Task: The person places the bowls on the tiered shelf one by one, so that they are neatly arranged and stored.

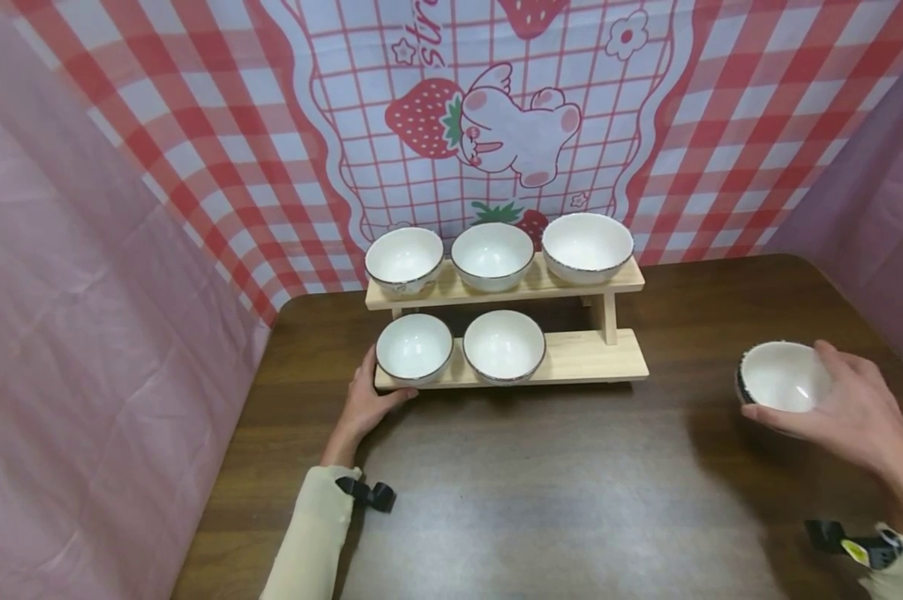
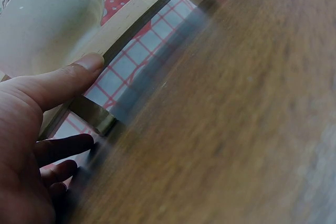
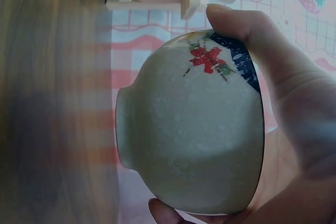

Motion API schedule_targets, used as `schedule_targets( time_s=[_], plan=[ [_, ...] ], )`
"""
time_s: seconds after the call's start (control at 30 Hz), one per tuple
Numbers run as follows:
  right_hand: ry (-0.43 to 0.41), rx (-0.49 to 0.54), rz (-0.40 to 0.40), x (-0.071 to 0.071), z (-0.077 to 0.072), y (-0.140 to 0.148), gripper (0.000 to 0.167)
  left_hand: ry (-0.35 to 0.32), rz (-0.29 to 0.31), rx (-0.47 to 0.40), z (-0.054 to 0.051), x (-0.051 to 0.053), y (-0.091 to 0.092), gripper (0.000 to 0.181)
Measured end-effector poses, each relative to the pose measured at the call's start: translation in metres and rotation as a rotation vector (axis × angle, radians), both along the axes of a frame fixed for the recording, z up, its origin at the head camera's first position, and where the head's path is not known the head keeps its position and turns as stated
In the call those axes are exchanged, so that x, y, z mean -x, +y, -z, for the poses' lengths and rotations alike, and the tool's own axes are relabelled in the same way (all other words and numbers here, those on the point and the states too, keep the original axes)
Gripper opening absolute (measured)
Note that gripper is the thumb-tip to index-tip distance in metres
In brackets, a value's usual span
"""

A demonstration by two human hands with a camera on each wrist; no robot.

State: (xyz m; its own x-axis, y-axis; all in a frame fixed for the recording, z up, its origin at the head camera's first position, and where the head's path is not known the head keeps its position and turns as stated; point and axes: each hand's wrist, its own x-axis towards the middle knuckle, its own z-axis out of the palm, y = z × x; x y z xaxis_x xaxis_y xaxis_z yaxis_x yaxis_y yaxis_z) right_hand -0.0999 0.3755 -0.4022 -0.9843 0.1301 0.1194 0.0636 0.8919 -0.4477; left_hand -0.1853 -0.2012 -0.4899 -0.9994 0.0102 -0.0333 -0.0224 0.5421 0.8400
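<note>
My right hand (image 1: 860, 408) holds a white bowl (image 1: 785, 377) above the table at the right. Its thumb and fingers span the rim. Seen from the right wrist, this bowl (image 3: 194, 124) has a red flower and a dark blue patch at its rim. My left hand (image 1: 369, 392) grips the left end of a two-tier wooden stand (image 1: 590, 358). In the left wrist view the thumb (image 2: 79, 74) lies on the stand's edge, with the other fingers below. Beside that hand, a white bowl (image 1: 414, 347) sits on the lower tier, with another bowl (image 1: 504, 346) to its right.
Three more bowls stand on the upper tier: a left bowl (image 1: 405, 257), a middle bowl (image 1: 492, 254) and a right bowl (image 1: 588, 246). The brown wooden table (image 1: 541, 483) carries the stand. A red-checked cloth (image 1: 234, 142) hangs behind, and pink cloth (image 1: 69, 333) hangs at both sides.
</note>
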Motion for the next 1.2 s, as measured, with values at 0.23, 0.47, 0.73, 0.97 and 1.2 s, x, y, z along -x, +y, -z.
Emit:
schedule_targets(
  time_s=[0.23,0.47,0.73,0.97,1.2],
  plan=[
    [-0.005,0.027,-0.048,0.011,-0.002,-0.016,0.121,0.022,-0.002,-0.005,0.0,0.0,-0.001,0.106],
    [-0.008,0.028,-0.083,0.02,-0.007,-0.037,0.123,0.025,0.002,0.002,0.0,0.0,-0.003,0.106],
    [0.001,0.024,-0.135,0.03,-0.011,-0.056,0.123,0.03,0.002,0.0,0.001,0.0,-0.001,0.106],
    [-0.018,0.016,-0.155,0.036,-0.015,-0.068,0.122,0.022,0.002,-0.002,0.001,0.001,0.0,0.106],
    [-0.01,0.018,-0.18,0.041,-0.018,-0.08,0.122,0.025,-0.001,-0.001,0.002,0.001,-0.001,0.106]
  ],
)
